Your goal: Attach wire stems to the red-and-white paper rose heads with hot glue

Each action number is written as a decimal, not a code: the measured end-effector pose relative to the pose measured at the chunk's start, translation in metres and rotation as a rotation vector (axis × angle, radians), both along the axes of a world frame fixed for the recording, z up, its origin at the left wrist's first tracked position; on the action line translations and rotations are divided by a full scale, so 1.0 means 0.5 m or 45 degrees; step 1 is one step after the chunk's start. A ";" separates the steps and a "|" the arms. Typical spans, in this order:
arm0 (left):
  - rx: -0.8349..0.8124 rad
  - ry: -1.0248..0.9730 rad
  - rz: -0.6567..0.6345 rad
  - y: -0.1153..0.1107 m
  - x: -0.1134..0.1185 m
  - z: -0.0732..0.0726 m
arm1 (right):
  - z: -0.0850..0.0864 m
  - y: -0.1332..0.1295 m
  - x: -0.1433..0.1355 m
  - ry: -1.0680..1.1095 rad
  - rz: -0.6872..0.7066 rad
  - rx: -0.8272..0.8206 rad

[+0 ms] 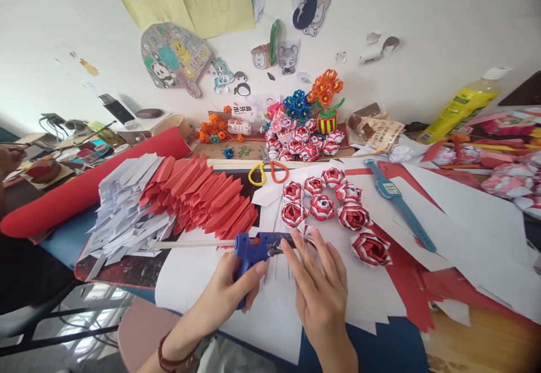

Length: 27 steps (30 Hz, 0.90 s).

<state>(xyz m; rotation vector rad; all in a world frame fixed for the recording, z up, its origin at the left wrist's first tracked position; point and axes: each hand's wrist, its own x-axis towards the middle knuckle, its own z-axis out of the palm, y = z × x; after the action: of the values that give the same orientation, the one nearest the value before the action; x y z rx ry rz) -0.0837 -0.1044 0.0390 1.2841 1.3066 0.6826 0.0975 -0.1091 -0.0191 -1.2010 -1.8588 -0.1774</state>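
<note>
My left hand point(242, 283) is wrapped around the handle of a blue glue gun point(258, 249). A long pale glue stick point(194, 244) comes out of its back end, pointing left. My right hand point(319, 283) is at the gun's front, its fingers bent around a red-and-white paper flower point(311, 239); only bits of the flower show between them. The nozzle and my right thumb are hidden. Just beyond, several finished paper flowers point(322, 207) sit on white paper point(270, 328). Thin strands or wires run upward near my right fingertips.
Folded red strips point(203, 195) and white strips point(127, 209) lie piled at the left, before a red roll point(97, 184). Scissors point(269, 173) lie behind. A blue watch point(399, 204) and paper sheets are at the right. A yellow bottle point(462, 108) stands at the back.
</note>
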 end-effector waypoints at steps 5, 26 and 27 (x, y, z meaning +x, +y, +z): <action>-0.025 -0.011 0.020 0.001 0.002 -0.008 | -0.003 -0.001 0.001 0.073 -0.043 0.010; 0.001 0.006 -0.056 0.015 0.011 -0.008 | -0.004 0.002 0.000 0.143 -0.059 -0.086; -0.006 -0.003 -0.057 0.015 0.011 -0.008 | -0.003 0.001 0.000 0.152 -0.059 -0.095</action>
<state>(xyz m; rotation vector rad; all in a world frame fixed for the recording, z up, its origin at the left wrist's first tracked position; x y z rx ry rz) -0.0780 -0.0971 0.0350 1.3051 1.2731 0.6490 0.0975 -0.1084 -0.0205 -1.2788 -1.7476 -0.0612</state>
